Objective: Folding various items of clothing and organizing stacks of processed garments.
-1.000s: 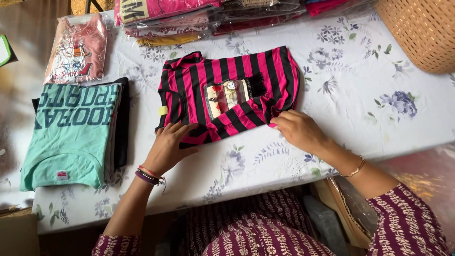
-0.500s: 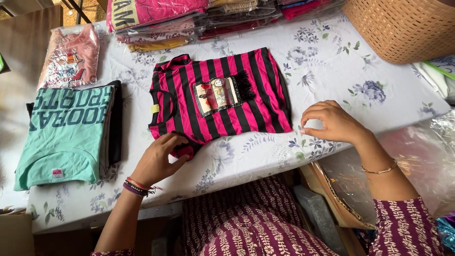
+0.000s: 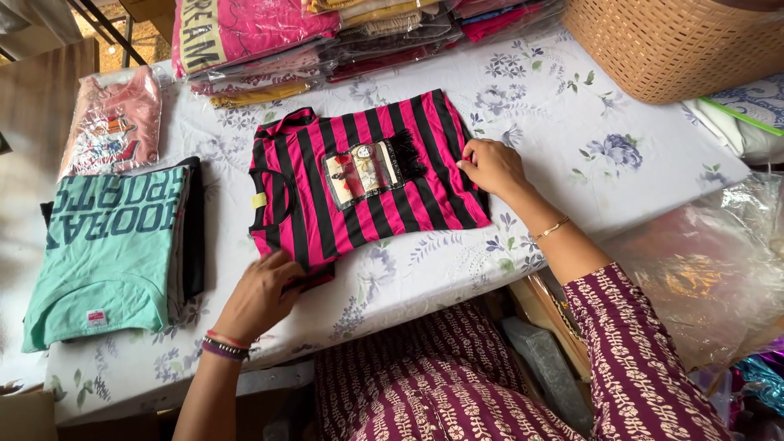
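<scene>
Pink-and-black striped fabric forms the folded shirt (image 3: pixel 367 184), which lies flat at the centre of the table (image 3: pixel 572 188) on a white cloth printed with blue-grey flowers. A rectangular printed panel sits on the shirt's chest, and a small pale-yellow tag shows inside the neckline at its left end.

The left hand (image 3: pixel 261 294) rests on the near left corner of the shirt, fingers curled down over the fabric edge; whether they pinch the cloth cannot be told. The right hand (image 3: pixel 490 166) lies on the shirt's right edge, fingers bent and pressing the fabric, with no visible pinch.

Packages and labels:
- Left of the shirt, a stack of folded garments topped by a mint-green shirt (image 3: pixel 106 253) with dark block lettering and a small red-and-white label at its near hem.
- Far left, a pink printed garment in a clear bag (image 3: pixel 114 131).
- Along the far edge, a row of bagged garments (image 3: pixel 351 37) in pink, yellow and red, stacked flat.
- Far right, a woven tan basket (image 3: pixel 678 41).

Edges and open room: bare cloth lies to the right of the shirt, between the right hand and the table's right edge. A narrower strip runs along the near edge. Crumpled clear plastic (image 3: pixel 694 269) lies off the table at the near right.
</scene>
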